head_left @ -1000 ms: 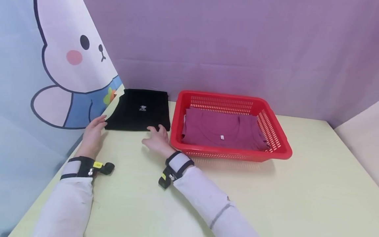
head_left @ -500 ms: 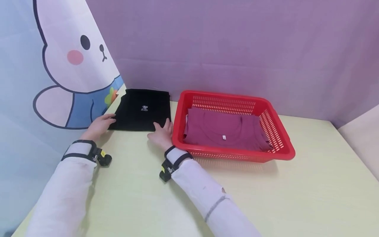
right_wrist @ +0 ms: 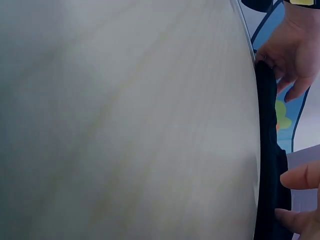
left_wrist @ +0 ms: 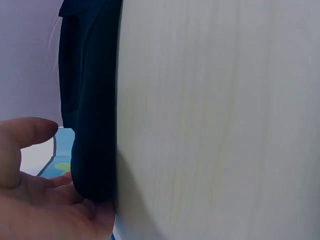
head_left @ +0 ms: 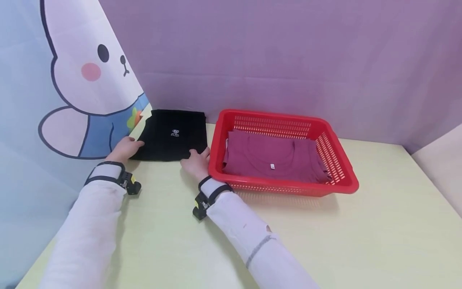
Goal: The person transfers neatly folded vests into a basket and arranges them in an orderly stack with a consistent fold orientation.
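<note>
A folded black shirt (head_left: 173,138) with a small white print lies flat at the table's back left. At its near left corner is my left hand (head_left: 125,149); in the left wrist view the fingers touch the shirt's edge, and the thumb (left_wrist: 37,131) is raised apart from the lower fingers. My right hand (head_left: 196,163) reaches the near right corner, close beside the red basket (head_left: 281,185). Two of its fingertips (right_wrist: 300,176) show against the dark cloth in the right wrist view, held apart. Whether any fingertips lie beneath the cloth is hidden.
Inside the red basket lies a folded purple shirt (head_left: 267,154) with a white neck tag. The pale table (head_left: 379,224) extends in front and to the right. A purple curtain (head_left: 281,52) hangs behind, and a rabbit-print curtain (head_left: 79,100) borders the left.
My left hand has moved right and forward onto the black shirt's left corner. My right hand has shifted slightly right at the other corner. The shirt and basket stay in place.
</note>
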Motion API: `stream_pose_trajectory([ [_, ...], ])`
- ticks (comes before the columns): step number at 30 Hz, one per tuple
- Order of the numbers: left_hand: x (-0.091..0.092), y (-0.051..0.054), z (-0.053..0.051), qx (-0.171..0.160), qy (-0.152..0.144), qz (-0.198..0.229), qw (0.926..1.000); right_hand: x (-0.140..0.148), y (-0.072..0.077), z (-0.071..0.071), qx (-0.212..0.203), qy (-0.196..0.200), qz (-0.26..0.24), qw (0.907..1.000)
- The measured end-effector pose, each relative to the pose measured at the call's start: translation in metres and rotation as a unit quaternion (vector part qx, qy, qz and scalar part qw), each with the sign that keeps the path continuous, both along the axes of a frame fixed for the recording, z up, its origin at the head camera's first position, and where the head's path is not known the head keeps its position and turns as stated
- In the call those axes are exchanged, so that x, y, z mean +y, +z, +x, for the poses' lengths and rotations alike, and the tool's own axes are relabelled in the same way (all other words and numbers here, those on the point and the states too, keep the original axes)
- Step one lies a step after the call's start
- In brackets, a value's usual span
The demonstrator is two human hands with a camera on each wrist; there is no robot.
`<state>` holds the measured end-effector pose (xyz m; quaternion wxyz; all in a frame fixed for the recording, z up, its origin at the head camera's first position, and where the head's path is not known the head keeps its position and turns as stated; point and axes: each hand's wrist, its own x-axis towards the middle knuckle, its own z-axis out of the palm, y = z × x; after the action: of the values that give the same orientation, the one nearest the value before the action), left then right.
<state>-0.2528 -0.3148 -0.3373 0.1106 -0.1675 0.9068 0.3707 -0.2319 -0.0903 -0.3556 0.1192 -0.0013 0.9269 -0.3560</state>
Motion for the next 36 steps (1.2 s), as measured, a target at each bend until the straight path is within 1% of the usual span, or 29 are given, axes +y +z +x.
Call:
stream_pose_trajectory([
  [2,0.000,-0.001,0.001,0.006,0.004,-0.006,1.0000,0.000,0.001,0.001,0.006,-0.004,-0.003,1.0000],
  [5,-0.001,-0.002,0.002,0.013,-0.001,-0.012,0.9998,-0.001,0.001,0.002,0.016,-0.007,-0.013,0.9997],
  [9,-0.004,-0.002,0.004,0.014,-0.022,-0.034,0.9991,0.000,0.002,0.004,0.022,-0.012,-0.023,0.9994],
  [10,-0.005,-0.002,0.004,0.011,-0.028,-0.041,0.9987,0.000,0.002,0.004,0.024,-0.010,-0.018,0.9995],
  [12,-0.009,0.001,0.006,-0.003,-0.049,-0.058,0.9971,0.000,0.003,0.004,0.030,0.001,0.008,0.9995],
  [14,-0.012,0.004,0.008,-0.030,-0.069,-0.062,0.9952,0.000,0.003,0.004,0.038,0.019,0.038,0.9984],
  [16,-0.015,0.009,0.009,-0.062,-0.091,-0.070,0.9915,0.000,0.003,0.005,0.041,0.031,0.055,0.9971],
  [17,-0.017,0.012,0.010,-0.074,-0.100,-0.075,0.9893,0.000,0.003,0.005,0.039,0.031,0.054,0.9973],
  [18,-0.017,0.014,0.010,-0.083,-0.105,-0.077,0.9880,0.001,0.003,0.005,0.035,0.025,0.041,0.9982],
  [19,-0.017,0.016,0.010,-0.084,-0.107,-0.082,0.9873,0.001,0.003,0.006,0.032,0.015,0.023,0.9991],
  [21,-0.016,0.016,0.008,-0.072,-0.100,-0.080,0.9891,0.002,0.002,0.006,0.026,-0.014,-0.024,0.9993],
  [24,-0.011,0.013,0.006,-0.026,-0.081,-0.076,0.9934,0.003,0.001,0.005,0.023,-0.047,-0.069,0.9962],
  [25,-0.009,0.011,0.005,-0.013,-0.074,-0.073,0.9945,0.002,0.000,0.005,0.023,-0.051,-0.074,0.9957],
  [27,-0.006,0.010,0.005,0.002,-0.061,-0.067,0.9958,0.002,0.000,0.004,0.023,-0.051,-0.065,0.9964],
  [28,-0.004,0.009,0.005,0.009,-0.060,-0.067,0.9959,0.001,0.000,0.004,0.022,-0.047,-0.057,0.9970],
  [32,-0.002,0.006,0.005,0.021,-0.045,-0.061,0.9969,-0.002,0.001,0.005,0.026,-0.034,-0.034,0.9985],
  [36,-0.003,0.001,0.006,0.033,-0.036,-0.069,0.9965,-0.004,0.002,0.005,0.030,-0.041,-0.041,0.9978],
])
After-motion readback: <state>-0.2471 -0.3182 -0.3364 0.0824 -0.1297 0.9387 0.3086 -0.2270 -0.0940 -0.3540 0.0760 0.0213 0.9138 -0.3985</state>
